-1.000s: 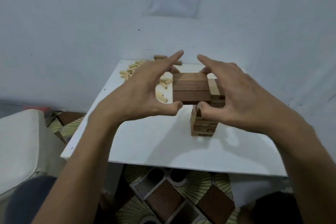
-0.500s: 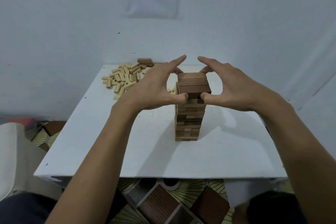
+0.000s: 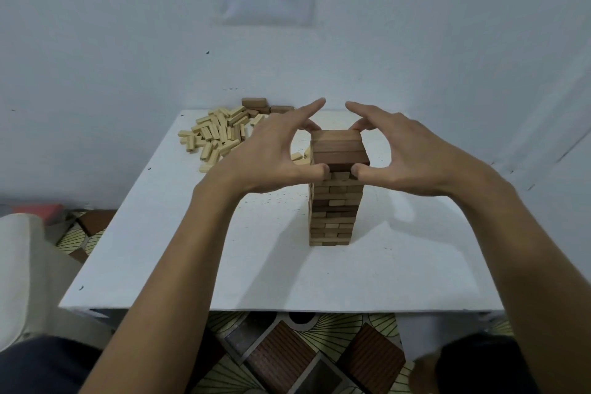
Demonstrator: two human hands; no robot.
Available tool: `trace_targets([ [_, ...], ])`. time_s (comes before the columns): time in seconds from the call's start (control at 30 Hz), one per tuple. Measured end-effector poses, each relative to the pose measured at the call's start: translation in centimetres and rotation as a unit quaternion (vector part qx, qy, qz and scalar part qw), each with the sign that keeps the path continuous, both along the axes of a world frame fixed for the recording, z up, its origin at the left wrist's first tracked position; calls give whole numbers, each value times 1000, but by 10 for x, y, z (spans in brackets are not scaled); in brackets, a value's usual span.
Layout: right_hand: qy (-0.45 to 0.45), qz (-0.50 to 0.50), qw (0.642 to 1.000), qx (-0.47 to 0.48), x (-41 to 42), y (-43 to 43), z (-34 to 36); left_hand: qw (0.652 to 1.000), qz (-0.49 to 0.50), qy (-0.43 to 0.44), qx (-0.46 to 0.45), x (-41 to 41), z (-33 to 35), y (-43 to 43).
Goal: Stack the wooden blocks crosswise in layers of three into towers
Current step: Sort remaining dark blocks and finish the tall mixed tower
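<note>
A tall tower (image 3: pixel 334 211) of brown wooden blocks stands right of the middle of the white table (image 3: pixel 224 265). Its top layer (image 3: pixel 339 149) is three dark blocks side by side. My left hand (image 3: pixel 271 154) and my right hand (image 3: pixel 406 157) flank that layer. Each pinches it between a thumb on the near face and fingers on the far corners. Both index fingers stick out straight above the tower, with their tips close together.
A heap of several pale loose blocks (image 3: pixel 217 134) lies at the table's back left, with a few darker blocks (image 3: pixel 254 102) behind it against the wall. A white cushioned seat (image 3: pixel 22 265) stands left of the table. Patterned floor tiles (image 3: pixel 287 355) show below the near edge.
The view has pulled back, so the whole tower and the block heap show. A pale block that jutted out on the right of the top is no longer seen. Both hands stay at the top layer.
</note>
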State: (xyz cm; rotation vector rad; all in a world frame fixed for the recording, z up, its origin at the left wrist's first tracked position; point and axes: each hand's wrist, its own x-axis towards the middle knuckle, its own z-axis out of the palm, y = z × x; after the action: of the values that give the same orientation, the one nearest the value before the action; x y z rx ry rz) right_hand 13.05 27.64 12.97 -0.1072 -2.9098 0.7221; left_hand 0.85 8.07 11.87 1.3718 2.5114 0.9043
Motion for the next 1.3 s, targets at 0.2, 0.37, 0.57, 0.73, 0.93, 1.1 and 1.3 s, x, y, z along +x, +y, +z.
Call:
trace_targets([
  [0.2,-13,2,1000,-8,0,1,-4,1000,-4,-7,2,-1,-3,0],
  [0.37,-3,-6,1000,-25,2,2,-12,999,6,-21,27,-2,-10,-2],
  [0.57,125,-101,926,-340,0,-21,-40,945,141,-158,249,37,-25,17],
  [0.73,157,-135,866,-456,-12,-38,-62,896,198,-241,317,61,-42,40],
  [0.93,157,-134,860,-466,-14,-49,-65,877,209,-274,335,67,-46,51],
  [1.1,158,-138,866,-453,-11,-54,-64,878,214,-272,330,68,-46,55],
  [1.3,161,-139,865,-455,-12,-55,-67,884,209,-262,326,66,-48,58],
])
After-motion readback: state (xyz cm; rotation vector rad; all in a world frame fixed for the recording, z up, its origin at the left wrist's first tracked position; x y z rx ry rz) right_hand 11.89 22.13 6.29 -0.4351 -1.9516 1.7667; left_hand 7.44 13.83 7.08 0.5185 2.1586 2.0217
